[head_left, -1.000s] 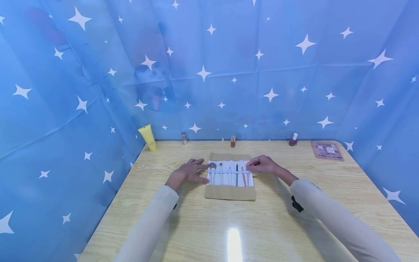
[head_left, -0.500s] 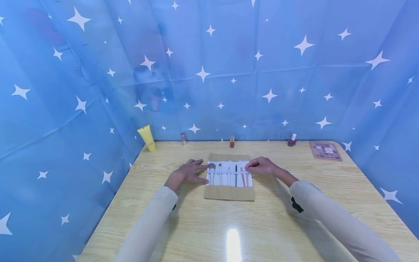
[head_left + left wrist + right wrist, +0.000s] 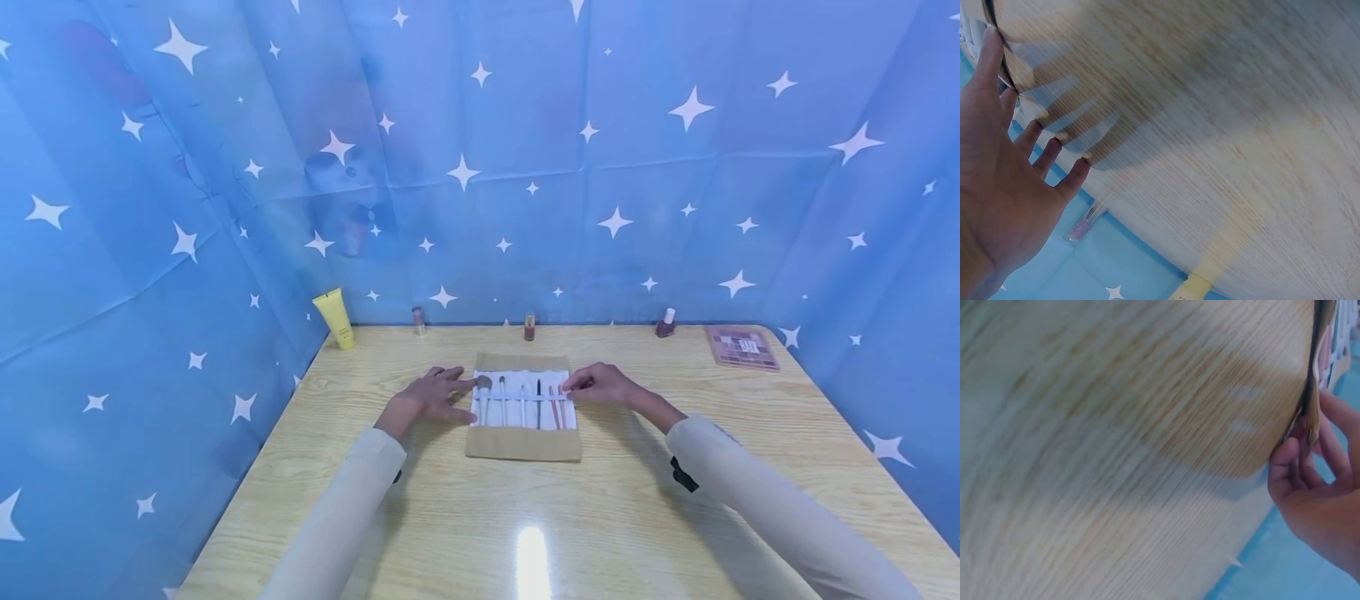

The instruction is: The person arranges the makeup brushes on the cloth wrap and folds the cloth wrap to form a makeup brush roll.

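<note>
A tan makeup brush roll [image 3: 522,445] lies unrolled on the table, its white lining facing up. Several makeup brushes [image 3: 484,400] stand in a row under a strap across it, along with a dark slim one [image 3: 538,404]. At the roll's left edge, my left hand [image 3: 433,395] rests with fingers spread, index finger and thumb touching the edge; the left wrist view shows these fingers [image 3: 1013,169] extended, the others' tips on the wood. My right hand [image 3: 603,384] pinches the roll's right edge [image 3: 1314,422] between thumb and curled fingers, slightly lifted in the right wrist view.
Along the table's back edge stand a yellow tube [image 3: 334,318], a small lipstick-like tube [image 3: 418,320], a small gold-capped bottle [image 3: 529,327] and a dark nail polish bottle [image 3: 665,322]. A makeup palette [image 3: 742,347] lies at the back right. A blue star-patterned curtain [image 3: 525,200] hangs behind.
The head view shifts slightly. Both hands stay at the roll's two edges, and the brushes keep their places.
</note>
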Available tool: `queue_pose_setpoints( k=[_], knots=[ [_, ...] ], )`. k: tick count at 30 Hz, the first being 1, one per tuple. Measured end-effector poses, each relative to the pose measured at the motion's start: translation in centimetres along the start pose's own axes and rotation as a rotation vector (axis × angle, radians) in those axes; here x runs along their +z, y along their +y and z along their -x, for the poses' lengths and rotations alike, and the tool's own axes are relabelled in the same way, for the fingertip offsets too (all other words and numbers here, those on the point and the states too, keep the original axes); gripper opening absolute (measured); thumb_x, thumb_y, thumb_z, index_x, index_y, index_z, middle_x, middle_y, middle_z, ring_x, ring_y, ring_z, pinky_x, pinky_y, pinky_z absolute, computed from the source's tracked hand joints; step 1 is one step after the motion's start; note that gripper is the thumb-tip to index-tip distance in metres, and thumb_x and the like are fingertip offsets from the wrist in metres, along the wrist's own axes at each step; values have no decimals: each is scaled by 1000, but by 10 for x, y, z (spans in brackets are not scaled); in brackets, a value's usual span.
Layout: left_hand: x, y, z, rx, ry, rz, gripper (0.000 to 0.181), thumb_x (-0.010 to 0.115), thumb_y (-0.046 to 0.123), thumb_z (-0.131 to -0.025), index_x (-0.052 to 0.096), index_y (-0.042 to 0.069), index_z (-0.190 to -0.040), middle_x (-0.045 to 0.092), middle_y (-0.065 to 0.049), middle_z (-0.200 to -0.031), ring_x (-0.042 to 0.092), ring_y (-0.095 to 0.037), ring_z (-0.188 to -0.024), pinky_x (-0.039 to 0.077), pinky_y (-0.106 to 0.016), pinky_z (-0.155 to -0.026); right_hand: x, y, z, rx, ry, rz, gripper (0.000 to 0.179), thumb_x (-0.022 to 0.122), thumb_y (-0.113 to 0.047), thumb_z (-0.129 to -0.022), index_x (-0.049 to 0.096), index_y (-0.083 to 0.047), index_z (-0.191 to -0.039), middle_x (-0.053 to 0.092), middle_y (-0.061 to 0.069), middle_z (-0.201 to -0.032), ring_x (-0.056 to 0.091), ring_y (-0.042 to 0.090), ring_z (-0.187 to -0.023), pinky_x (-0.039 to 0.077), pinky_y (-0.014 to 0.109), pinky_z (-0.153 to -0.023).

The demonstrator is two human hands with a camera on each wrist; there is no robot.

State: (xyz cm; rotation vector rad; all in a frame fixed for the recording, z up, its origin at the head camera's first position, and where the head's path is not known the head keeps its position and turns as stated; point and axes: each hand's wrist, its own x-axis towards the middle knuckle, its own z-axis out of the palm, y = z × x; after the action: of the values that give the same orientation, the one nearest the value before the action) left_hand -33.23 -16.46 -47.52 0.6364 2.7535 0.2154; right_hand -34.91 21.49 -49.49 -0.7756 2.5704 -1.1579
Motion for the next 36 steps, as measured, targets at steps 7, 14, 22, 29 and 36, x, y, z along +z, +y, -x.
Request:
queue_pose_setpoints(
  k=[7,14,22,29,36],
  knots=[
    [2,0,-1,-18,-11,-1,83,64,69,-92,34,37,-163,21,-2,-173,19,-33,-157,28,-64,-120,-5,3,6,-14,56,55,19,74,-6,-95,76,6,-110,78,15,-101,74,25,-94,58,26,-79],
    [3,1,-1,-29,0,0,83,65,69,-91,35,38,-162,21,-1,-173,18,-33,-158,28,-65,-120,-15,0,13,-19,112,106,23,77,-10,-93,76,5,-111,78,15,-103,73,27,-94,59,32,-81],
    [5,3,1,-10,17,34,83,67,67,-91,40,33,-161,23,-6,-172,20,-38,-157,30,-64,-119,-13,-13,17,-116,191,186,21,78,-5,-92,76,4,-110,76,18,-107,70,41,-103,58,56,-86],
    [13,9,4,-14,68,33,84,69,66,-90,43,26,-159,21,-12,-172,21,-43,-155,31,-67,-117,10,-36,21,-217,197,188,17,80,1,-87,78,2,-104,77,15,-104,70,40,-99,57,57,-85],
    [25,22,8,-24,151,44,87,68,71,-88,48,16,-152,11,-17,-173,18,-45,-156,29,-69,-117,40,-56,35,-262,20,250,5,80,-9,-91,80,-8,-96,76,0,-88,69,10,-77,58,26,-69]
  ],
)
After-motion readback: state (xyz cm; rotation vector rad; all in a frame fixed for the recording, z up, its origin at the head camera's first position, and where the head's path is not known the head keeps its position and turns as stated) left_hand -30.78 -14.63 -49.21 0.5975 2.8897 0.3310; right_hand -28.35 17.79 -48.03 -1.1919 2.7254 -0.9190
